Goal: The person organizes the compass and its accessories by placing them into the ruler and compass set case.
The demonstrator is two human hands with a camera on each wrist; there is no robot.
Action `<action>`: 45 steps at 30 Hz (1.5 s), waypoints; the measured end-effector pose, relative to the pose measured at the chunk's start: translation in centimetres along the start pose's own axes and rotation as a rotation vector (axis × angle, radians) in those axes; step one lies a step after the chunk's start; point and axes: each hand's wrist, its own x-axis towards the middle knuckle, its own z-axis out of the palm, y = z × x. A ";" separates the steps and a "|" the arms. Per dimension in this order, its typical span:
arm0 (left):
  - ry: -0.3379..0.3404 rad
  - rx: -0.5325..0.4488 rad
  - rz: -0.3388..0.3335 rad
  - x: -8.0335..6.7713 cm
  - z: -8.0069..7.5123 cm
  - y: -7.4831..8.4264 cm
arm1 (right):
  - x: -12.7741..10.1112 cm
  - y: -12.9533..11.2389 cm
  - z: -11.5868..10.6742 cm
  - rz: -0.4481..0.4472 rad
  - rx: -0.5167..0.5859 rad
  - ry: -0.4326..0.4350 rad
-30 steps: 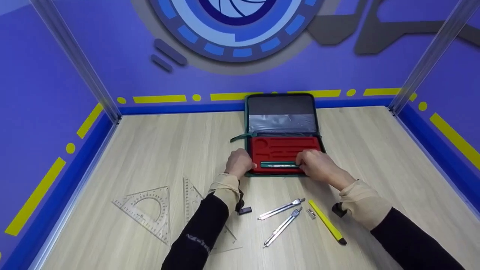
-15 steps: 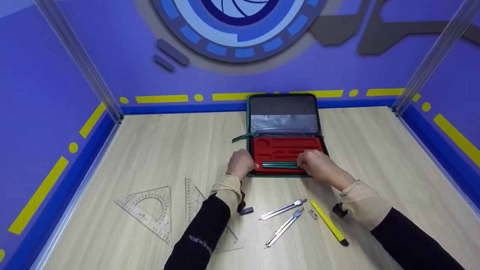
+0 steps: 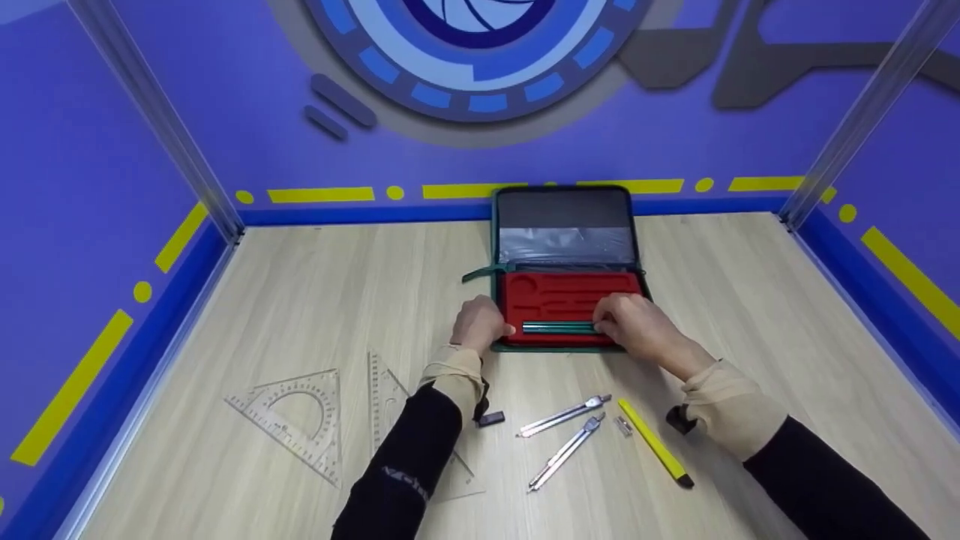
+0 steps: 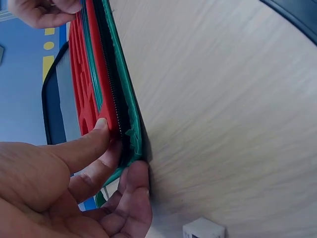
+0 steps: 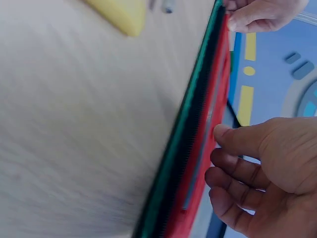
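Both forearms reach forward to the case [image 3: 564, 225]: left hand [image 3: 478, 324] grips its near-left corner, right hand [image 3: 630, 322] curls over its near edge.

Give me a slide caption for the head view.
Both hands, left and right, at green pencils in the open case.

You have one open case [image 3: 564, 217], one green pencil [image 3: 559, 327] in its red tray, two compasses [image 3: 564, 417], two set squares [image 3: 292, 420], one yellow knife [image 3: 654, 444] and one small metal piece [image 3: 623, 426].
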 end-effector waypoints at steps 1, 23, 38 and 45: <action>-0.001 -0.006 0.000 0.0 0.0 0.0 | -0.1 -0.2 -0.2 -0.002 0.003 0.007; -0.011 -0.050 0.015 0.1 0.0 -0.4 | -7.2 -4.5 -3.9 0.208 -0.020 -0.307; -0.009 -0.034 0.041 0.1 -0.2 -0.4 | -11.2 -6.1 -2.4 0.494 -0.052 -0.519; -0.020 -0.023 0.028 0.2 -0.1 -0.3 | -12.2 -6.4 -1.3 0.437 -0.048 -0.453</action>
